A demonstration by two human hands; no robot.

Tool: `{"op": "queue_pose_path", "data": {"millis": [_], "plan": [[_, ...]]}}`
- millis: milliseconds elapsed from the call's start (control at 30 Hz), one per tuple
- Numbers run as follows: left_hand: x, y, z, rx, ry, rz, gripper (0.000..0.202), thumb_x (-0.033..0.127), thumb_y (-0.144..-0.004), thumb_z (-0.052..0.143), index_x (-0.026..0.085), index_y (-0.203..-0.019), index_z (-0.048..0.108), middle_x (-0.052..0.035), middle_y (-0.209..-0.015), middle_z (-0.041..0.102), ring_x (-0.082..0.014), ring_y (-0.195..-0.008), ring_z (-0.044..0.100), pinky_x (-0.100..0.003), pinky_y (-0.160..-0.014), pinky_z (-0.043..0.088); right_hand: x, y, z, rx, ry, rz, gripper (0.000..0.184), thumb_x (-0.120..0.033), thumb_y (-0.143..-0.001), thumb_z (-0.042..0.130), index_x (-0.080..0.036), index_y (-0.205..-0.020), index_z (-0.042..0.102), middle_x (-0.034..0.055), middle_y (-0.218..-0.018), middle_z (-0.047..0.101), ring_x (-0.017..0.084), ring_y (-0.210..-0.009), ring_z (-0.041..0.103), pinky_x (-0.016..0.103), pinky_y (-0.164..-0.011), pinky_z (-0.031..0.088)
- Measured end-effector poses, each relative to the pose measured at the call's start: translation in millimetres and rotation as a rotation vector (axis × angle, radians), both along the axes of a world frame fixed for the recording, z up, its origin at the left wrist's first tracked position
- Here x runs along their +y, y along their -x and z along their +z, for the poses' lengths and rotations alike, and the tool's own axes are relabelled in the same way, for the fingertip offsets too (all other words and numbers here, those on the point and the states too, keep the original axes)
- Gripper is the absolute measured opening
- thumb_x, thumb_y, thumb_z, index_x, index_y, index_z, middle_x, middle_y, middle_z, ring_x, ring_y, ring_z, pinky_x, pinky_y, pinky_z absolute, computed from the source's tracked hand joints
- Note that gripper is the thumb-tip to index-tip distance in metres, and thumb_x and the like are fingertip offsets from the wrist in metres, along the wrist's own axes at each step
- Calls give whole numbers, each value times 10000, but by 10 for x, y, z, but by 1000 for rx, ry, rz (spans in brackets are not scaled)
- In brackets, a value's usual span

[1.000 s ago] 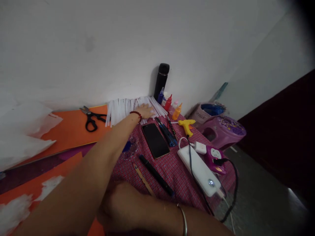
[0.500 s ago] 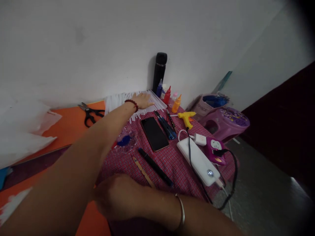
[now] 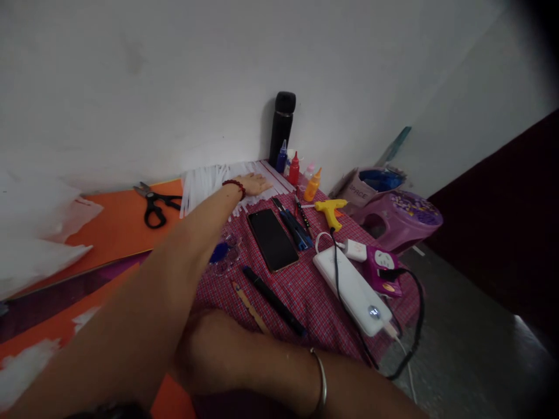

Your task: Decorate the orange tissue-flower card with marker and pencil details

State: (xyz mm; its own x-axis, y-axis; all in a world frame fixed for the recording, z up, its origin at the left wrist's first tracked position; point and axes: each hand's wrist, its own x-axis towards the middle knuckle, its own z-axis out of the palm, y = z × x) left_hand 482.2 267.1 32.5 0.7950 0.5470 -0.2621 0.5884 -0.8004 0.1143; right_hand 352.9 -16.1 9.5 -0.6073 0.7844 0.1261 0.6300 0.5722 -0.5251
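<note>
My left hand [image 3: 254,184], with a dark red bead bracelet at the wrist, reaches to the back of the table. Its fingers are stretched out and lie flat on a spread of white paper strips [image 3: 205,180]. In the foreground my right hand [image 3: 212,349], a silver bangle on its wrist, is curled beside my left forearm. Its fingertips are hidden, so what it holds, if anything, does not show. Close to it lie a brown wooden stick [image 3: 251,308] and a black marker [image 3: 274,301]. A clear dish with blue paint [image 3: 219,252] is partly covered by my left arm.
A phone [image 3: 273,238], blue-handled tool [image 3: 297,230], yellow glue gun [image 3: 331,212], white power bank [image 3: 349,291] and purple socket [image 3: 381,267] with cables lie rightward. Paint bottles [image 3: 294,169] and a black flask [image 3: 282,128] stand behind. Scissors [image 3: 154,203] rest on orange sheet [image 3: 117,218].
My left hand has lowered slightly onto the paper strips, its fingers flatter. My right hand has shifted a little to the right. The view has moved slightly.
</note>
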Motion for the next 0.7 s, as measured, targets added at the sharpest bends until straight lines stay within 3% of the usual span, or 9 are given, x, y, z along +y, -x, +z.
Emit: {"op": "queue_pose_path", "data": {"millis": [133,233,367,433,500,600,700], "plan": [[35,386,-10,-28,-26,27,702,575,-1000,284,195,-1590,304,-117,-1687,218,-308,-1559,177,-562,-1236,133,-27,-20,41,119,99,-42,252,-176,-934,501,-157,-1089,699,54,-1117,779,160,-1000,727,233,-764,520],[42,627,49,-106,-49,58,675,526,-1014,246,174,-1589,288,-113,-1674,266,-257,-1550,219,-475,-1246,154,-24,-19,39,133,138,-63,296,-176,-937,496,-175,-1168,681,52,-1194,759,167,-1082,712,237,-840,516],[169,1045,368,-216,-102,198,653,450,-1030,84,129,-1526,363,-156,-1602,398,-241,-1477,371,-357,-1185,294,-20,-20,37,133,125,-70,278,-174,-942,499,-169,-1141,693,76,-1172,762,185,-1059,718,260,-841,525],[246,1325,548,-206,-96,306,637,466,-1023,133,110,-1417,486,-203,-1441,563,-296,-1336,537,-389,-1098,403,-27,-22,44,138,111,-67,269,-163,-935,505,-171,-1121,700,79,-1142,768,187,-1032,723,263,-832,529],[282,1603,648,-154,-42,425,614,525,-993,261,84,-1279,578,-233,-1177,696,-324,-1065,694,-404,-919,521,-38,-19,57,137,100,-65,277,-153,-932,502,-164,-1124,700,87,-1124,771,192,-1009,727,272,-826,530],[250,1869,596,-71,86,528,542,577,-948,398,115,-1059,661,-157,-799,729,-281,-732,728,-356,-691,553,-52,-8,82,110,104,-54,283,-143,-939,487,-146,-1126,700,97,-1123,770,195,-1011,725,275,-831,525],[196,1877,426,-44,122,540,434,548,-921,518,148,-878,681,-106,-655,680,-293,-710,717,-351,-658,539,-56,1,92,92,114,-29,286,-155,-947,485,-149,-1144,691,87,-1151,764,186,-1030,717,266,-840,516]]}}
